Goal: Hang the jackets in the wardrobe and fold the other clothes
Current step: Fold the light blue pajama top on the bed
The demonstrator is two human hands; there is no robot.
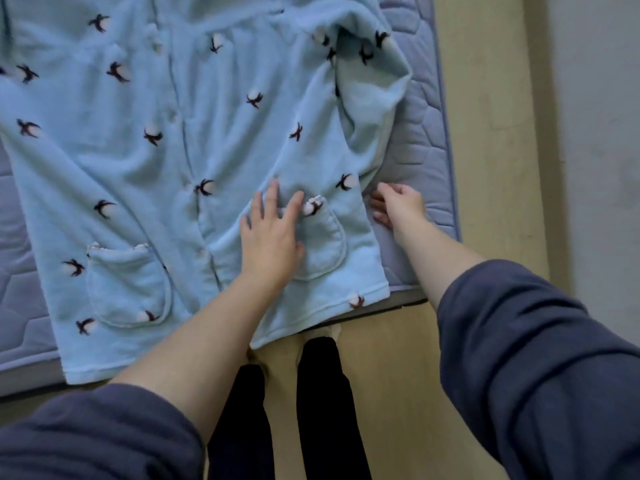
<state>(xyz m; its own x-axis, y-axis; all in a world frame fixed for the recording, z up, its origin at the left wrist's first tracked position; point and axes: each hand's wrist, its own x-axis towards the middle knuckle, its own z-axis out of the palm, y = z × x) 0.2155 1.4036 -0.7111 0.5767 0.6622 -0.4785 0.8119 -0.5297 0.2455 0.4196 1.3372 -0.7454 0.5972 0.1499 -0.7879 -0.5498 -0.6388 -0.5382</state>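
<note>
Here, a pale blue fleece garment (138,161) with a dark bird-like print lies spread front-up across a quilted mattress (422,140), its near hem hanging over the near edge and one patch pocket (128,285) at the near left. The left hand (268,237) presses flat on it with straight, spread fingers, beside the other pocket (322,244). Further right, the right hand (398,206) sits at the garment's right edge with fingers curled; whether they pinch the cloth I cannot tell, and wooden floor (491,133) lies beyond.

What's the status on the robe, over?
Left hand flat on robe. Right hand curled at its edge, grip unclear. Robe spread on mattress, one sleeve bunched.
</note>
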